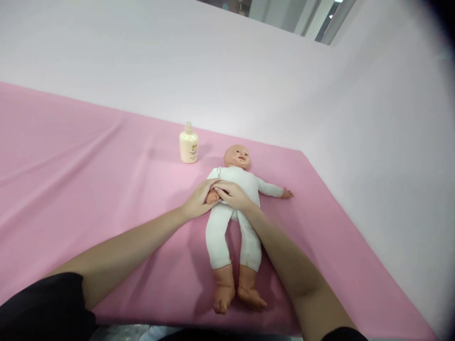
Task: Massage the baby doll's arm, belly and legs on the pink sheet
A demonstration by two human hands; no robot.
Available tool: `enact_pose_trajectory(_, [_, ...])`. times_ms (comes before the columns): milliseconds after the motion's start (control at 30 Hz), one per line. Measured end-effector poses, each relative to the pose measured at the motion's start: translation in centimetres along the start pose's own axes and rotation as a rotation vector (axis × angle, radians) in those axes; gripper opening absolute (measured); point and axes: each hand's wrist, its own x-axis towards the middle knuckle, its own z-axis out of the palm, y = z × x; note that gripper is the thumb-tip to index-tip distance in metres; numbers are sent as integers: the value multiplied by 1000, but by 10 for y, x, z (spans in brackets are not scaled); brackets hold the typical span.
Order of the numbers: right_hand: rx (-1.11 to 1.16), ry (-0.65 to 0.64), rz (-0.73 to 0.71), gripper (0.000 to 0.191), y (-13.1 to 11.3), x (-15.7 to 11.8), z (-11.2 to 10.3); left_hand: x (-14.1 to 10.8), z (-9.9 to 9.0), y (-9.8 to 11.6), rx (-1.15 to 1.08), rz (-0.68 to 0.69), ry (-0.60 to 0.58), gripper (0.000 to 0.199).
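Note:
A baby doll (245,182) with a white cloth body lies on its back, head away from me and bare feet toward me. My left hand (199,200) is closed around the doll's arm on the left, close to its small hand (213,196). From the other side, my right hand (232,193) wraps over the same arm, its fingers meeting those of my left hand. The doll's other arm (272,188) stretches out to the right on the cloth. Part of the held forearm is hidden under my fingers.
A cream-coloured pump bottle (188,146) with a printed label stands upright behind and left of the doll. Pink cloth (106,189) with creases covers the table. White walls (159,61) rise behind and to the right, with a window (284,16) at the top.

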Motion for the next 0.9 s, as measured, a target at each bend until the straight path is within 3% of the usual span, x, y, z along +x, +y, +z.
enact_pose_trajectory(233, [-77, 25, 44, 26, 10, -1, 5, 2, -5, 5, 14, 29, -33, 51])
enact_pose_trajectory(467, [26, -2, -34, 34, 0, -2, 2, -1, -4, 4, 54, 118, 10, 27])
enact_pose_trajectory(900, [-21, 0, -110, 23, 0, -1, 2, 0, -5, 5, 69, 216, 7, 34])
